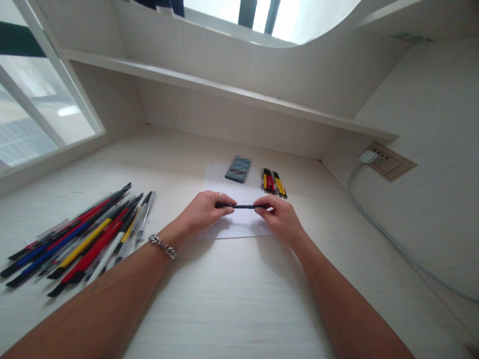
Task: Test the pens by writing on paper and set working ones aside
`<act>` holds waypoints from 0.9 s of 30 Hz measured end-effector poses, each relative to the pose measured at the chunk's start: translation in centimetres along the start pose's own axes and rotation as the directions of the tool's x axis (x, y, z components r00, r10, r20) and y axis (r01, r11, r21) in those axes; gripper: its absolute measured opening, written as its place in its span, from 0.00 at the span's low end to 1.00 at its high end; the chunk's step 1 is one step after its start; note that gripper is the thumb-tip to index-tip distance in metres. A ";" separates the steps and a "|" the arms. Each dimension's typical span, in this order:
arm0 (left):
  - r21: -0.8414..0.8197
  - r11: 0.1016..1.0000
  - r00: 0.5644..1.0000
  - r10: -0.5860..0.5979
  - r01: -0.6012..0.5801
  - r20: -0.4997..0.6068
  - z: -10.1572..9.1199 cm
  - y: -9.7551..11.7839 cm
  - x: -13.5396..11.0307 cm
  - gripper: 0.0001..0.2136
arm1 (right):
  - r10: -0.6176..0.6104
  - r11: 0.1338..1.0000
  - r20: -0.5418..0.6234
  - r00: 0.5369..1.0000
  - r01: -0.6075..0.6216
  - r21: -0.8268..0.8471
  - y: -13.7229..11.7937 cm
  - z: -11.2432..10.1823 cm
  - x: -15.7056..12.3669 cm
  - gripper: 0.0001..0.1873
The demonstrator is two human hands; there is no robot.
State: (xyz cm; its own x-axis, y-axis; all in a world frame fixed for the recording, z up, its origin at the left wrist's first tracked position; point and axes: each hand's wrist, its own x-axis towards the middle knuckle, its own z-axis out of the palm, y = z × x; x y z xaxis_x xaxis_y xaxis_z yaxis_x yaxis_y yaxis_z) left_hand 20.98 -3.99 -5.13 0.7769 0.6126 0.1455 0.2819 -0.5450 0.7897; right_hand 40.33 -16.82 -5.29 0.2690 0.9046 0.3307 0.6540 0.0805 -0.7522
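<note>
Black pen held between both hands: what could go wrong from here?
The black pen is pinched near its ends by the left hand and right hand, so it could slip and roll across the sheet of paper. The chain bracelet sits near the loose pile of pens and might catch them if that arm swings outward. A dropped pen could also mix into the yellow and red pens beyond the right hand.

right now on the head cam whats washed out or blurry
In the head view, the window is blown out by glare, the shelf bows from wide-angle distortion, soft shadows lie under the left hand and right hand, and the dark object is pixelated.
</note>
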 end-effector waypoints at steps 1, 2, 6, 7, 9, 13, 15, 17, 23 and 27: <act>-0.007 1.000 1.000 0.002 -0.002 -0.006 0.0 0.0 0.0 0.10 | 0.032 0.999 0.028 0.999 -0.033 0.025 0.0 0.1 0.0 0.08; -0.010 1.000 1.000 0.005 -0.005 -0.015 0.1 0.0 0.0 0.10 | 0.067 0.996 0.058 0.996 -0.070 0.049 0.1 0.1 -0.1 0.11; 0.005 1.000 0.999 0.014 -0.013 -0.029 0.1 0.0 0.1 0.09 | 0.070 0.997 0.051 0.996 -0.072 0.027 0.1 0.1 0.0 0.12; 0.012 1.000 1.000 0.015 -0.015 -0.027 0.1 0.0 0.1 0.08 | 0.038 0.999 0.023 0.999 -0.038 0.003 0.1 0.1 0.1 0.10; 0.024 1.000 1.000 0.017 -0.017 -0.025 0.1 0.0 0.1 0.07 | -0.019 0.999 -0.017 1.000 0.019 -0.031 0.0 0.0 0.1 0.08; 0.020 0.999 0.999 0.032 -0.032 -0.042 0.2 0.1 0.1 0.06 | 0.015 1.000 0.017 1.000 -0.015 -0.011 0.1 0.3 0.1 0.06; 0.008 0.999 0.998 0.038 -0.038 -0.047 0.2 0.0 0.0 0.06 | 0.072 0.997 0.056 0.996 -0.073 0.020 0.2 0.4 0.1 0.11; 0.006 1.000 0.998 0.031 -0.031 -0.047 0.2 0.0 0.0 0.06 | 0.079 0.997 0.063 0.995 -0.080 0.020 0.3 0.4 0.1 0.12; 0.012 1.000 0.998 0.017 -0.017 -0.057 0.2 0.1 -0.1 0.07 | -0.008 0.999 0.025 1.000 0.009 -0.031 0.2 0.1 0.1 0.06; 0.007 1.000 0.997 0.016 -0.016 -0.071 0.1 0.1 -0.1 0.07 | 0.070 0.998 0.115 0.991 -0.071 0.004 0.1 0.2 -0.1 0.07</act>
State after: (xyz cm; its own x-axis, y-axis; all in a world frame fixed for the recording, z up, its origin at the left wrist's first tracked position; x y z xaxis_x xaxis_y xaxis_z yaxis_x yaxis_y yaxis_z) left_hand 20.96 -4.15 -5.12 0.7396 0.6426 0.1999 0.2735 -0.5584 0.7832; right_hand 40.27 -16.79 -5.52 0.2307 0.9501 0.2097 0.6306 0.0181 -0.7759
